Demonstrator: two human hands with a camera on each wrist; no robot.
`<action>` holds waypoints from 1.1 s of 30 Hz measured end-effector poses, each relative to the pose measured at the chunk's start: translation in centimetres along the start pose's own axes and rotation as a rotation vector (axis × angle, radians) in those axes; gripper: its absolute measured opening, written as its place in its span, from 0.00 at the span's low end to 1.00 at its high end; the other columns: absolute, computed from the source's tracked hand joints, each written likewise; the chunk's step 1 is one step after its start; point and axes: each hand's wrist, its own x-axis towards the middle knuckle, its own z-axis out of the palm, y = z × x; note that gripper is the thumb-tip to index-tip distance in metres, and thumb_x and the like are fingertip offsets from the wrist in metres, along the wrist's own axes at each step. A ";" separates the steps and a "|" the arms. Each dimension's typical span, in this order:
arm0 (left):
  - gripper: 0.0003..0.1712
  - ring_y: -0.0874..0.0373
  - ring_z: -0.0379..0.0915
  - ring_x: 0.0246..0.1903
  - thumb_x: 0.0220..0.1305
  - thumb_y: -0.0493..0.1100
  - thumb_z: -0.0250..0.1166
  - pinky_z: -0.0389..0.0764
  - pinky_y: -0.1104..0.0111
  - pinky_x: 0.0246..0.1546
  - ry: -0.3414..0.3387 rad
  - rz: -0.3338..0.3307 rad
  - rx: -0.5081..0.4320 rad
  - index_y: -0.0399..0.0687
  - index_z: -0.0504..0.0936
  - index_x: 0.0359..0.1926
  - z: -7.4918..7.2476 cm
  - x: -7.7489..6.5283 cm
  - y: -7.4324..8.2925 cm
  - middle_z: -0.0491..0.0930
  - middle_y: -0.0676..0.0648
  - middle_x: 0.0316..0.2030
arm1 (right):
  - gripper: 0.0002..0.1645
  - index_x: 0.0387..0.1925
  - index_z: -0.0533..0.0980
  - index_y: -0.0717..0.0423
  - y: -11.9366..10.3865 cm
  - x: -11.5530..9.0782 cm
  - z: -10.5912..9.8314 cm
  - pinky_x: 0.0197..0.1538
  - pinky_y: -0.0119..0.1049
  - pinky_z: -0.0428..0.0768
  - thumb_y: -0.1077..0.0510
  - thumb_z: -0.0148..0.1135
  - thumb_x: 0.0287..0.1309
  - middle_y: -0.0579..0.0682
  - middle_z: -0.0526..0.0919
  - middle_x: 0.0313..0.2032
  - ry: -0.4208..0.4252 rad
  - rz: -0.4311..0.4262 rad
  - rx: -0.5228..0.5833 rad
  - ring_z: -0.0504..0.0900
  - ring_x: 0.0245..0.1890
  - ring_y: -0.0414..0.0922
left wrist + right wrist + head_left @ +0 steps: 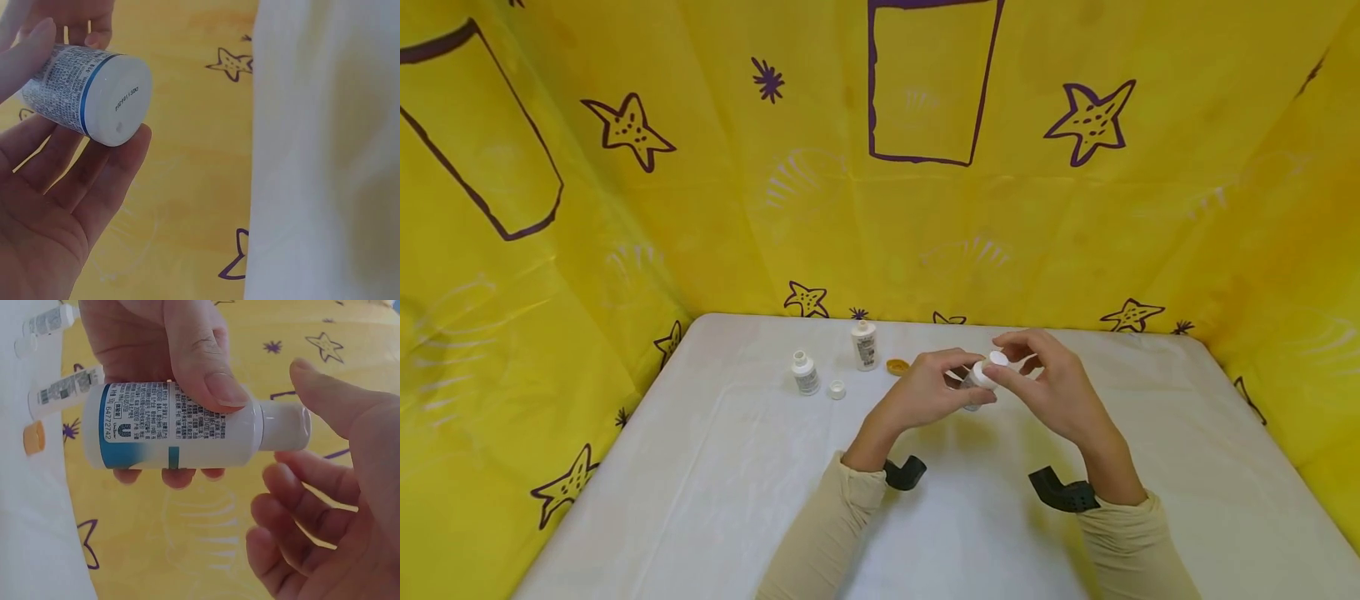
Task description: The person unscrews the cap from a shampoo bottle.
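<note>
My left hand (925,385) grips a small white bottle (181,428) with a blue band and dense printed label, raised over the table and tilted. Its thumb lies along the label, with the other fingers behind the bottle. A white cap (285,426) sits on the bottle's neck, pointing toward my right hand (1051,385). In the right wrist view, the right thumb (319,394) stands a little apart above the cap, while bent fingertips (281,478) are right at its lower edge. The bottle's flat base (119,100) faces the left wrist camera.
On the white table (722,492) stand two uncapped white bottles, a shorter one (806,375) and a taller one (865,347). Beside them lie a loose white cap (837,389) and an orange cap (897,367). Yellow patterned cloth (850,225) walls the back and sides.
</note>
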 end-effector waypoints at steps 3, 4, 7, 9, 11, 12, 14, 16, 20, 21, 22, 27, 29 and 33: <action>0.23 0.65 0.80 0.42 0.63 0.52 0.73 0.84 0.75 0.47 -0.008 -0.006 -0.007 0.58 0.84 0.58 0.3 0.1 0.1 0.84 0.57 0.44 | 0.14 0.42 0.81 0.52 -0.1 0.0 0.0 0.41 0.28 0.78 0.57 0.76 0.56 0.46 0.82 0.38 0.015 0.041 -0.010 0.76 0.38 0.41; 0.23 0.65 0.80 0.41 0.63 0.52 0.73 0.84 0.75 0.47 -0.009 -0.006 -0.005 0.58 0.84 0.58 0.3 0.1 0.1 0.85 0.57 0.44 | 0.13 0.41 0.81 0.53 -0.1 0.0 0.0 0.40 0.27 0.78 0.57 0.76 0.56 0.46 0.82 0.37 0.017 0.046 -0.011 0.76 0.37 0.40; 0.23 0.65 0.81 0.41 0.63 0.52 0.74 0.84 0.75 0.47 -0.003 -0.009 0.004 0.57 0.84 0.58 0.3 0.1 0.1 0.85 0.57 0.44 | 0.11 0.37 0.81 0.53 -0.1 0.1 0.0 0.38 0.26 0.77 0.58 0.77 0.55 0.45 0.81 0.34 0.027 0.036 -0.016 0.75 0.33 0.36; 0.24 0.65 0.81 0.41 0.62 0.52 0.74 0.84 0.76 0.47 0.000 -0.011 0.012 0.57 0.84 0.59 0.2 0.1 0.1 0.85 0.57 0.45 | 0.11 0.37 0.81 0.54 -0.1 0.1 0.1 0.37 0.25 0.77 0.59 0.77 0.54 0.45 0.81 0.33 0.031 0.018 -0.017 0.76 0.32 0.35; 0.24 0.66 0.81 0.41 0.62 0.52 0.74 0.84 0.76 0.46 0.002 -0.019 0.014 0.57 0.84 0.59 0.2 0.1 0.2 0.85 0.57 0.46 | 0.12 0.38 0.82 0.54 0.0 0.1 0.1 0.36 0.25 0.77 0.60 0.77 0.54 0.45 0.82 0.33 0.030 -0.004 -0.022 0.76 0.32 0.34; 0.24 0.66 0.81 0.41 0.62 0.52 0.74 0.84 0.76 0.46 0.002 -0.023 0.013 0.57 0.84 0.59 0.1 0.1 0.2 0.85 0.57 0.46 | 0.12 0.39 0.82 0.53 0.0 0.2 0.1 0.36 0.25 0.78 0.61 0.77 0.53 0.45 0.82 0.34 0.028 -0.016 -0.024 0.76 0.32 0.33; 0.24 0.66 0.81 0.42 0.62 0.52 0.74 0.84 0.76 0.46 0.000 -0.032 0.010 0.57 0.84 0.59 0.0 0.1 0.3 0.85 0.57 0.47 | 0.13 0.41 0.83 0.54 0.1 0.2 0.0 0.37 0.24 0.78 0.62 0.76 0.54 0.46 0.84 0.36 0.018 -0.036 -0.023 0.77 0.32 0.33; 0.25 0.65 0.81 0.42 0.62 0.52 0.74 0.84 0.76 0.46 -0.004 -0.039 0.004 0.56 0.83 0.59 0.0 0.1 0.4 0.84 0.56 0.46 | 0.14 0.45 0.83 0.53 0.1 0.1 -0.1 0.38 0.24 0.79 0.62 0.75 0.56 0.46 0.85 0.39 0.001 -0.052 -0.023 0.78 0.34 0.33; 0.24 0.63 0.81 0.42 0.63 0.52 0.73 0.84 0.76 0.46 -0.010 -0.035 0.010 0.56 0.83 0.59 0.0 0.1 0.5 0.84 0.57 0.44 | 0.17 0.53 0.83 0.50 0.0 0.0 -0.4 0.40 0.27 0.80 0.62 0.69 0.62 0.46 0.86 0.46 -0.054 -0.059 -0.009 0.80 0.39 0.35; 0.24 0.63 0.81 0.42 0.63 0.52 0.73 0.84 0.76 0.46 -0.010 -0.034 0.011 0.55 0.83 0.59 0.0 0.1 0.5 0.83 0.56 0.44 | 0.18 0.55 0.82 0.49 -0.1 0.0 -0.5 0.41 0.28 0.80 0.62 0.68 0.64 0.46 0.85 0.48 -0.069 -0.057 -0.007 0.80 0.42 0.35; 0.24 0.62 0.81 0.42 0.63 0.52 0.73 0.84 0.76 0.46 -0.010 -0.034 0.013 0.55 0.82 0.60 0.0 0.1 0.5 0.83 0.56 0.44 | 0.19 0.56 0.82 0.49 0.0 -0.1 -0.5 0.43 0.28 0.81 0.62 0.67 0.65 0.46 0.85 0.50 -0.085 -0.054 -0.002 0.80 0.45 0.35; 0.27 0.64 0.81 0.44 0.63 0.53 0.73 0.84 0.75 0.46 -0.008 -0.046 0.009 0.55 0.81 0.62 -0.1 0.0 0.4 0.84 0.56 0.46 | 0.22 0.62 0.80 0.47 -0.1 -0.1 -0.7 0.54 0.28 0.80 0.62 0.63 0.69 0.45 0.84 0.56 -0.135 -0.056 0.022 0.79 0.56 0.37; 0.26 0.64 0.81 0.45 0.63 0.52 0.73 0.84 0.75 0.47 -0.002 -0.049 0.001 0.55 0.82 0.61 -0.1 0.0 0.4 0.84 0.56 0.47 | 0.24 0.64 0.78 0.46 -0.2 -0.2 -0.7 0.52 0.28 0.81 0.61 0.64 0.68 0.45 0.84 0.56 -0.134 -0.049 0.025 0.80 0.56 0.38; 0.24 0.62 0.81 0.44 0.63 0.51 0.74 0.84 0.74 0.47 0.010 -0.049 -0.027 0.57 0.83 0.59 0.0 0.0 0.4 0.85 0.57 0.46 | 0.25 0.63 0.78 0.49 -0.3 -0.1 -0.5 0.48 0.29 0.82 0.58 0.69 0.65 0.47 0.84 0.53 -0.082 -0.009 0.018 0.81 0.51 0.39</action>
